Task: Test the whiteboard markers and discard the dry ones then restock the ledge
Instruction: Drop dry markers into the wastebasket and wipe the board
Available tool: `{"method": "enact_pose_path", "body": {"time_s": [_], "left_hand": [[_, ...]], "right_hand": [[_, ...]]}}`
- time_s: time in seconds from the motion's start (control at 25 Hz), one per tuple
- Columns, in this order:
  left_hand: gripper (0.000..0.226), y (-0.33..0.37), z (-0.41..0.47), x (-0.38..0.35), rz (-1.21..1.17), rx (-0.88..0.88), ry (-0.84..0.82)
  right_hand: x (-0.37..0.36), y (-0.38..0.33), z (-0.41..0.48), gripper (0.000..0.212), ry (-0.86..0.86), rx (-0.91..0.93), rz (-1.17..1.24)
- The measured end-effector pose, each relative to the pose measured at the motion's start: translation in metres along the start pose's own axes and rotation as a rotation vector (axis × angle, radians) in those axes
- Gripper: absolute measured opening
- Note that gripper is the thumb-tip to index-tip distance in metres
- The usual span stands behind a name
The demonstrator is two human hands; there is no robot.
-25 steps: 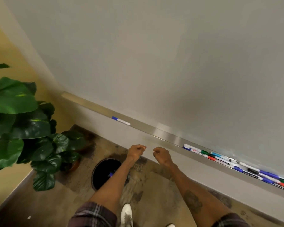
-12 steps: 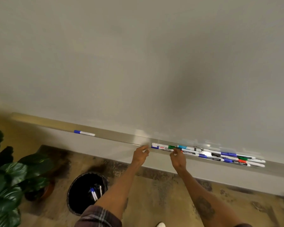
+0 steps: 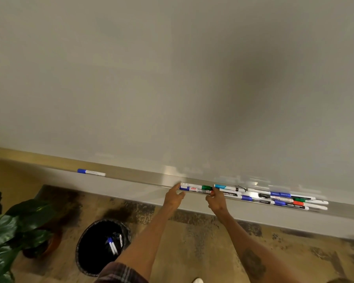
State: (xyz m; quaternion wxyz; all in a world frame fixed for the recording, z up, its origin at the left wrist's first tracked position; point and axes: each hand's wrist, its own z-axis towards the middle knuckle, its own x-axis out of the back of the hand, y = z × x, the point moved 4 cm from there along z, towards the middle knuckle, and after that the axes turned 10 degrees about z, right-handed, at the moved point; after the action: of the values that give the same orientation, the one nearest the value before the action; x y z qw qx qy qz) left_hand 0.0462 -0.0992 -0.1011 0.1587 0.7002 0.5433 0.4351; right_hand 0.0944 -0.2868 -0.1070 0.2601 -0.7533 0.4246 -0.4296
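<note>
Head cam is pointed down along the whiteboard (image 3: 172, 78) and its metal ledge (image 3: 141, 177), and it's all a bit blurry. Most of the markers (image 3: 274, 198) sit in a loose pile on the right part of the ledge, with blue, green, red and black caps mixed together. One blue-capped marker (image 3: 91, 172) lies alone, well off to the left.

Both hands are up at the left end of the pile. The left hand (image 3: 173, 198) has its index finger on the end of a green-capped marker (image 3: 196, 187) and its thumb just below, so a narrow gap. Honestly can't tell if it's actually pinching or only touching. The right hand (image 3: 216, 200) has curled fingers over the green cap end, thumb lower and apart. Same deal, I can't tell if it has a grip.

Down on the stained floor (image 3: 202, 242), a black bin (image 3: 86, 248) stands near and left of the arms, with a few discarded markers (image 3: 112, 245) inside. A leafy potted plant (image 3: 8, 231) is at far left, just beside the bin.
</note>
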Motion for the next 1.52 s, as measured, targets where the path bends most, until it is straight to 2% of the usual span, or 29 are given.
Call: {"method": "enact_pose_path", "body": {"time_s": [0.36,0.56,0.84,1.12,1.28,1.36,1.44,1.52], "left_hand": [[0.056,-0.003,0.014,0.000,-0.075,0.040,0.010],[0.054,-0.007,0.016,0.002,-0.123,0.044,0.027],[0.044,-0.006,0.019,0.019,-0.219,0.030,0.140],[0.026,0.007,0.006,0.035,-0.293,-0.043,0.276],[0.017,0.011,-0.002,0.036,-0.316,-0.015,0.196],[0.016,0.018,-0.012,0.033,-0.285,-0.027,0.069],[0.017,0.028,-0.027,0.029,-0.219,-0.062,-0.096],[0.020,0.039,-0.038,0.029,-0.119,-0.126,-0.134]], "right_hand": [[-0.005,-0.008,0.001,0.049,0.011,0.034,-0.159],[-0.011,-0.008,0.004,0.048,0.030,0.044,-0.142],[-0.023,-0.007,0.008,0.041,0.053,0.044,0.125],[-0.024,-0.027,-0.010,0.031,0.178,0.127,0.472],[-0.014,-0.067,-0.031,0.040,0.263,0.188,0.736],[-0.010,-0.083,-0.041,0.045,0.294,0.236,0.814],[-0.008,-0.093,-0.051,0.047,0.310,0.290,0.836],[-0.007,-0.102,-0.063,0.043,0.326,0.371,0.768]]}}
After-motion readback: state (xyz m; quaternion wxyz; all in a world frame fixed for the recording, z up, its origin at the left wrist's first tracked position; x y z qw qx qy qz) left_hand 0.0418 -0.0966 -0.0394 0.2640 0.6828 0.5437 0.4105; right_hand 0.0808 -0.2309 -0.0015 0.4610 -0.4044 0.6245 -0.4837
